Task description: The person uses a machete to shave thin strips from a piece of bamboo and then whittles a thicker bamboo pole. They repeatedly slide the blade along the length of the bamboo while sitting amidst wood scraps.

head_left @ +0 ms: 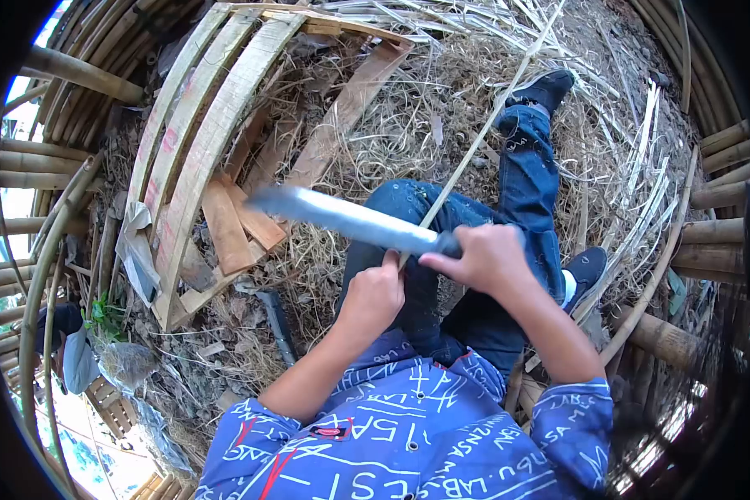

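Note:
My right hand (487, 260) is wrapped round the dark handle of a machete (350, 221), whose broad blade points to the left and is smeared by motion towards its tip. A long, thin bamboo strip (477, 148) runs from my lap up to the top of the view, passing the blade near the handle. My left hand (373, 300) is closed on the lower end of the strip, just below the blade. Under both hands are my bent legs in blue jeans (529, 179).
A slatted wooden pallet (225, 108) leans at the upper left, with short planks (229, 221) beside it. Fibre shavings (400, 125) cover the ground. A dark, long object (277, 327) lies left of my lap. Bamboo poles (717, 237) line both sides.

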`<state>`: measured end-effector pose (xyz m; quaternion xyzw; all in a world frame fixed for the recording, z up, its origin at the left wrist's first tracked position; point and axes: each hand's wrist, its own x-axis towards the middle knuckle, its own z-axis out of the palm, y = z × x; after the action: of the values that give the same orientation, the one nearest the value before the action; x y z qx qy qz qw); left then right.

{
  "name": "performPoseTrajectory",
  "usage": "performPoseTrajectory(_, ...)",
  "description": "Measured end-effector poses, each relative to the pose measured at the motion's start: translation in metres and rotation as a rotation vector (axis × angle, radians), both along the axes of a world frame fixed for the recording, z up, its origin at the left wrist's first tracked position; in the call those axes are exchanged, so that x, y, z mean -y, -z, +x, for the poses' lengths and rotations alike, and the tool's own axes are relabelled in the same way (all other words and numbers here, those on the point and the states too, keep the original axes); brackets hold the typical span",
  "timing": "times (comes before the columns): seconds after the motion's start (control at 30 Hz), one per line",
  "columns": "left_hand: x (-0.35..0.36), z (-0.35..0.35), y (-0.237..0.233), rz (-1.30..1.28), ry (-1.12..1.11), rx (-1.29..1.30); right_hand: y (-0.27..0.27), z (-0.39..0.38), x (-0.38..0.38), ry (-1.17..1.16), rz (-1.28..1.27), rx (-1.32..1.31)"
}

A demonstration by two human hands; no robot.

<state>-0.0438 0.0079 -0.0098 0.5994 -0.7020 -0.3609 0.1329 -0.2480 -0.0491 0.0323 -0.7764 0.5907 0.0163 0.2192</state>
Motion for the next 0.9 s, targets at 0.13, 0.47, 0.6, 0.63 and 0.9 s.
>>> performPoseTrajectory(0.13, -0.006, 0.003, 0.007, -0.062, -0.009, -0.02, 0.008, -0.004, 0.003, -0.062, -0.026, -0.01)
performPoseTrajectory(0.47, -0.003, 0.001, -0.003, -0.05, -0.012, -0.082, 0.018, -0.13, 0.089, 0.61, -0.005, -0.051)
performPoseTrajectory(0.6, -0.002, -0.003, 0.0, -0.066, -0.018, -0.031, 0.01, -0.08, 0.044, 0.443, 0.061, 0.059)
performPoseTrajectory(0.63, -0.002, -0.004, 0.002, -0.093, -0.003, -0.025, 0.008, -0.062, 0.029, 0.369, 0.088, 0.142)
performPoseTrajectory(0.9, -0.006, 0.002, 0.003, -0.098, -0.027, -0.081, 0.01, -0.023, 0.002, 0.005, -0.024, 0.024)
